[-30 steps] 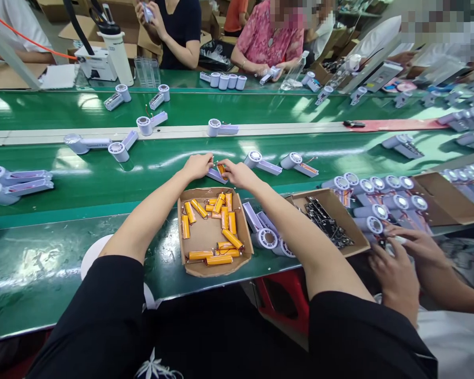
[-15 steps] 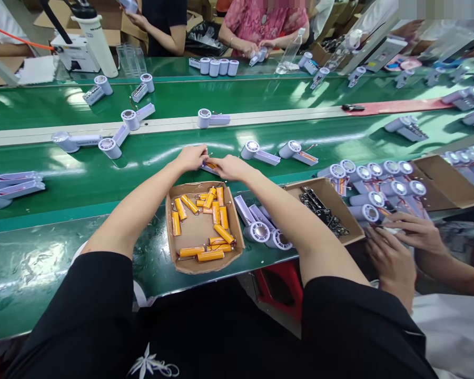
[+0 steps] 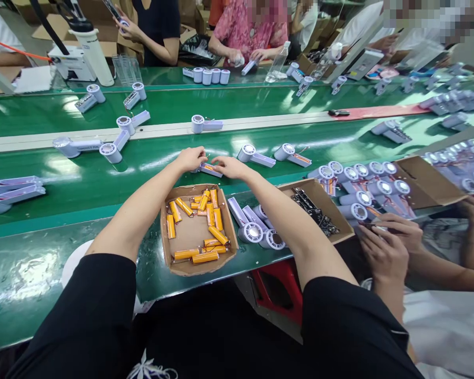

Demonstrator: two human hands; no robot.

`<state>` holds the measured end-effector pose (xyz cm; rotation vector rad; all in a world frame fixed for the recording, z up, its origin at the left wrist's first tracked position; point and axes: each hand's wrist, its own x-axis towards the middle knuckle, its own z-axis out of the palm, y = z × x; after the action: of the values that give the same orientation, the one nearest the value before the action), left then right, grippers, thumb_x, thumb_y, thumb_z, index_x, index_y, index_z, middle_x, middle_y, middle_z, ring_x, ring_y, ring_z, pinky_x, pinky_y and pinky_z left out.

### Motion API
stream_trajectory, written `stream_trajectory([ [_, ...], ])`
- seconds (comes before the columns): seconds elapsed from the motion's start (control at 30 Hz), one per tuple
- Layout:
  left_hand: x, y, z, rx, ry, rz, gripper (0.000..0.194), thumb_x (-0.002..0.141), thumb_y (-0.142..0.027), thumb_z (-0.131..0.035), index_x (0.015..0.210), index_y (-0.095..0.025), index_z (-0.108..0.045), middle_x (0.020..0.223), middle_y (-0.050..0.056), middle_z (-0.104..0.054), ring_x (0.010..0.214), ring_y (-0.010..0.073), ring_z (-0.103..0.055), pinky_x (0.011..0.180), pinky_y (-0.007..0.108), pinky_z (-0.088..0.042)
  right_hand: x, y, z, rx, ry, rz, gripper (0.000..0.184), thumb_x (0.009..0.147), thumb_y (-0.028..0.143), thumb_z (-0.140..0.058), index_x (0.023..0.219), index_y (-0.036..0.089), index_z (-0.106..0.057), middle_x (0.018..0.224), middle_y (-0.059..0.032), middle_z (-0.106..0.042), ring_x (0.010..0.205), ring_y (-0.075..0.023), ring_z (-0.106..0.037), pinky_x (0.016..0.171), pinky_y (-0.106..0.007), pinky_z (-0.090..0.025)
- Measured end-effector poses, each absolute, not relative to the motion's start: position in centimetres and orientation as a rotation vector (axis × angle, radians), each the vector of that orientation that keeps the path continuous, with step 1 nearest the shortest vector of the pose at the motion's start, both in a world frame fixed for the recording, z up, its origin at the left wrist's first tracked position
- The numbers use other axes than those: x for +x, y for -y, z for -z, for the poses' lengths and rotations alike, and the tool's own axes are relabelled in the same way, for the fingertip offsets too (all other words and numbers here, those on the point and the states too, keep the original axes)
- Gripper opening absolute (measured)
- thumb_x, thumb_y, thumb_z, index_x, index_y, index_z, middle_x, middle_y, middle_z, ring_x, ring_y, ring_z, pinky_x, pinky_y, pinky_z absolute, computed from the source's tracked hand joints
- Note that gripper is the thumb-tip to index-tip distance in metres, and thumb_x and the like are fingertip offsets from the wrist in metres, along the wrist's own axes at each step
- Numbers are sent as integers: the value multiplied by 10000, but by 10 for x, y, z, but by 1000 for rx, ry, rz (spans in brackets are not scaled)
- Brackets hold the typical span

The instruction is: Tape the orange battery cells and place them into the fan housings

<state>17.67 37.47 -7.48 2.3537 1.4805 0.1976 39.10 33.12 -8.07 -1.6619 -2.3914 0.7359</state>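
Note:
An open-handled lilac handheld fan lies on the green belt in front of me, with an orange battery cell visible in its handle. My left hand is closed around the fan's head end, which it mostly hides. At the handle's other end, my right hand has its fingers bent and touching the handle's edge. Thin wires show between the two hands. Just below them, a shallow cardboard tray holds several orange wired battery cells.
More fan bodies lie right of the tray, beside a cardboard box of black parts. Several fans rest along the belt. A co-worker's hands work at the right. Other people sit across the line; a red stool stands below.
The battery cell, first between my fingers above the handle, now sits in the handle. My right hand has drawn slightly away from my left. The view has shifted.

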Motion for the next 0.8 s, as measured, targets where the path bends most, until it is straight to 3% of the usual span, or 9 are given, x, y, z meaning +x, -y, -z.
stream_trajectory([
  [0.1, 181, -376, 78, 2342, -1466, -193, 183, 1039, -411, -637, 1113, -275, -734, 1243, 59, -821, 1194, 276, -722, 967, 322, -497, 394, -335, 90, -1772, 2359, -740, 292, 1048, 332, -655, 1239, 143, -768, 1089, -88, -828, 894, -203, -689, 806, -278, -489],
  [0.3, 194, -368, 65, 2327, -1420, -175, 189, 1041, -345, -604, 1142, -248, -731, 1236, 86, -819, 1191, 263, -732, 1005, 322, -524, 392, -329, 89, -1971, 2258, -672, 232, 1048, 378, -709, 1145, 172, -752, 1079, -92, -830, 878, -202, -684, 765, -273, -470],
  [0.37, 198, -355, 52, 2325, -1395, -199, 246, 1035, -313, -591, 1225, -230, -725, 1306, 107, -805, 1237, 263, -731, 1042, 335, -541, 392, -324, 82, -2018, 2229, -619, 257, 1042, 420, -727, 1083, 168, -759, 1039, -96, -835, 864, -204, -692, 755, -274, -480],
  [0.43, 191, -332, 39, 2337, -1388, -259, 393, 1013, -299, -610, 1388, -202, -676, 1473, 136, -739, 1410, 282, -659, 1158, 379, -514, 393, -322, 73, -2039, 2206, -552, 273, 996, 435, -789, 1043, 168, -763, 1004, -92, -837, 855, -204, -704, 758, -271, -496],
  [0.53, 143, -270, 26, 2365, -1371, -418, 579, 1004, -320, -588, 1566, -181, -570, 1655, 142, -609, 1604, 292, -489, 1322, 457, -395, 404, -318, 56, -2034, 2125, -414, 341, 963, 435, -827, 1148, 156, -764, 1125, -126, -838, 980, -228, -738, 838, -286, -538],
  [0.63, 56, -177, 28, 2306, -1352, -493, 513, 1043, -454, -477, 1488, -282, -664, 1568, 86, -689, 1507, 262, -590, 1315, 455, -437, 434, -312, 44, -2121, 1917, -259, 388, 1116, 392, -607, 1346, 97, -712, 1383, -268, -745, 1228, -292, -713, 1010, -387, -553],
  [0.7, -8, -112, 36, 2190, -1501, -480, 488, 1018, -568, -473, 1376, -365, -735, 1481, 52, -745, 1451, 276, -636, 1299, 465, -471, 460, -309, 44, -2270, 1778, -235, 376, 1126, 346, -604, 1375, 82, -701, 1447, -322, -684, 1280, -325, -696, 1075, -471, -561],
  [0.8, -87, -41, 52, 1965, -1834, -525, 489, 950, -621, -472, 1270, -403, -771, 1413, 47, -782, 1385, 326, -680, 1269, 527, -504, 490, -307, 48, -2442, 1732, -298, 332, 1087, 397, -719, 1367, 218, -714, 1450, -138, -699, 1229, -256, -718, 1063, -470, -630],
])
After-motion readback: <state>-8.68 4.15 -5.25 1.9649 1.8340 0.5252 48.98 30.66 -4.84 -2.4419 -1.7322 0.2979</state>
